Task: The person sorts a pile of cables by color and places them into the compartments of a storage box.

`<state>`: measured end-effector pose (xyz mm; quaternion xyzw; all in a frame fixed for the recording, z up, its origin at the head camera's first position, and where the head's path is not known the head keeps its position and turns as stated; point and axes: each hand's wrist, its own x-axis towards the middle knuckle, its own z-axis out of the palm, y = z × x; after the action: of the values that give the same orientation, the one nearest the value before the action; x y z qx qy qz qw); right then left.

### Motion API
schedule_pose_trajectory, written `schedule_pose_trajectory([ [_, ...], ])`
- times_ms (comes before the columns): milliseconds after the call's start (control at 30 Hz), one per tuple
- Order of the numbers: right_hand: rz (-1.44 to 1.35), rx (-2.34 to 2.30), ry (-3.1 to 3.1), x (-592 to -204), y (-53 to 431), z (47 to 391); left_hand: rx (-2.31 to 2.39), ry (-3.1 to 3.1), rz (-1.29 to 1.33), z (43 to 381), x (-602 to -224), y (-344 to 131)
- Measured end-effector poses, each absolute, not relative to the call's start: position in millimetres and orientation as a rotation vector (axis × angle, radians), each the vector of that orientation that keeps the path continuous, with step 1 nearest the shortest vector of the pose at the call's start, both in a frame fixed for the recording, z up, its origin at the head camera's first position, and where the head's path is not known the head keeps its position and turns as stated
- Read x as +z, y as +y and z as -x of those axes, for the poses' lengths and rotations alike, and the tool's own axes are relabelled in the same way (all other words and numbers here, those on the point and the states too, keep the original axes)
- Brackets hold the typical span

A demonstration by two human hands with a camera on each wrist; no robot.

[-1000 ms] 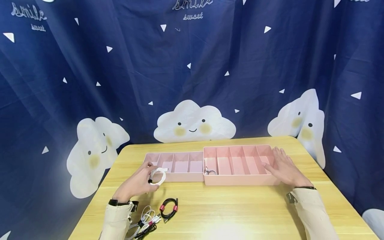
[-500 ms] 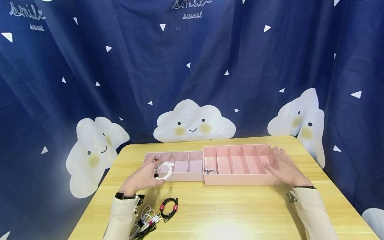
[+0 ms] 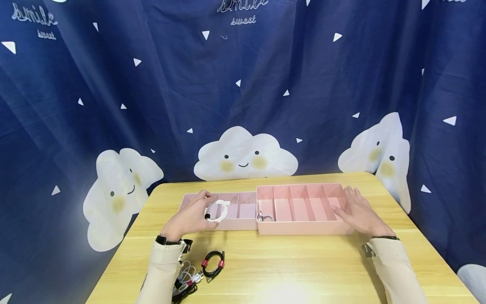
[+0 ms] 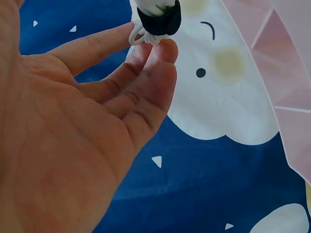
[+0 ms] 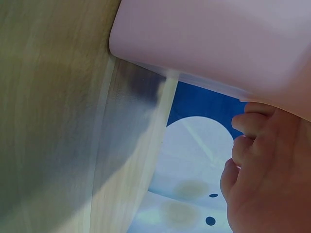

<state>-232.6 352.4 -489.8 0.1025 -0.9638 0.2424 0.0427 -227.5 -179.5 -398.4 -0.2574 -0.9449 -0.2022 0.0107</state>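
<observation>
A coiled white cable point(image 3: 225, 214) with a black strap point(image 4: 163, 22) is pinched between the thumb and fingers of my left hand point(image 3: 190, 217). It is held above the pale mauve divided box point(image 3: 240, 225), near the middle compartments. My right hand point(image 3: 362, 216) rests against the right end of the pink divided box point(image 3: 303, 228), fingers extended along its side wall and the thumb over the rim. A small grey cable coil point(image 3: 268, 218) lies in that box's leftmost compartment. In the right wrist view the pink box's outer wall point(image 5: 209, 43) hides part of the fingers.
On the wooden table point(image 3: 288, 261), a black cable coil point(image 3: 214, 273) with red straps lies in front of the mauve box. Beside it is a pile of white and black cables point(image 3: 187, 283), partly behind my left sleeve. A blue curtain point(image 3: 258, 105) with clouds hangs behind.
My left hand has moved to the right and slightly away from me with the white cable, passing over the mauve box. My right hand has stayed at the pink box.
</observation>
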Motion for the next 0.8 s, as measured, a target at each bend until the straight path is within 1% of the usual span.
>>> schedule_pose_trajectory([
  [800, -0.319, 0.747, -2.956, -489, 352, 231, -0.581, -2.960, 0.864, 236, -387, -153],
])
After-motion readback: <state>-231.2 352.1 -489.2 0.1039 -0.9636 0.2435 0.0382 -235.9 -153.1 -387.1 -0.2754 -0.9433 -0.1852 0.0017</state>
